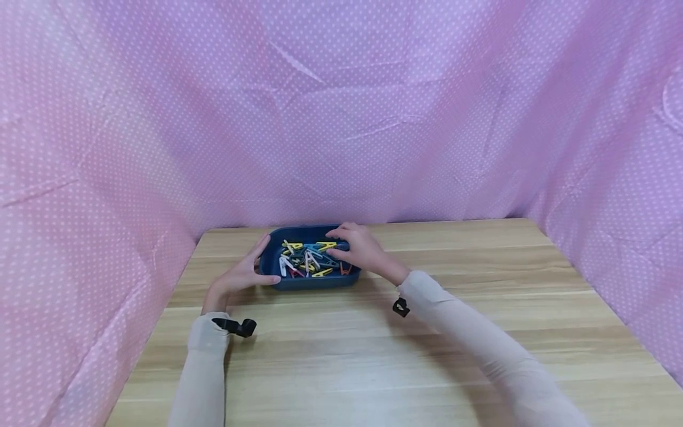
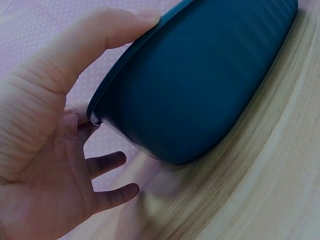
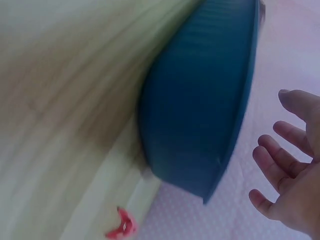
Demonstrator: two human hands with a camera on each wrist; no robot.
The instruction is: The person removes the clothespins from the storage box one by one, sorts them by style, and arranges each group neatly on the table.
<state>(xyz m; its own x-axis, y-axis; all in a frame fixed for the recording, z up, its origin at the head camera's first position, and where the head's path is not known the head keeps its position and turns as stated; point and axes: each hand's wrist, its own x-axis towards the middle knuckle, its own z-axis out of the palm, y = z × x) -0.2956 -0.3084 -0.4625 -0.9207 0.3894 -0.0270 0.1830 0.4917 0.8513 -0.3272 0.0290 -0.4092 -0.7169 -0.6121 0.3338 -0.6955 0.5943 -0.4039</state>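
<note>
A dark blue plastic basin (image 1: 320, 284) stands near the table's back edge, holding a heap of plastic clothespins (image 1: 311, 261) in yellow, white, blue, green and red. My left hand (image 1: 240, 276) holds its left end. In the left wrist view, the thumb (image 2: 107, 30) rests on the rim, one finger sits beneath it, and the others spread clear of the wall. Over the right end reaches my right hand (image 1: 364, 248), fingers loosely curved. The right wrist view shows that hand (image 3: 297, 185) spread beside the rim with nothing in it; the basin's outer wall (image 3: 195, 95) hides the clothespins there.
A red clothespin (image 3: 122, 226) lies on the wooden table (image 1: 341, 356) beyond the basin's right end. Pink dotted cloth (image 1: 341, 130) hangs behind the table and along both sides. Black straps (image 1: 235, 327) circle the wrists over pale sleeves.
</note>
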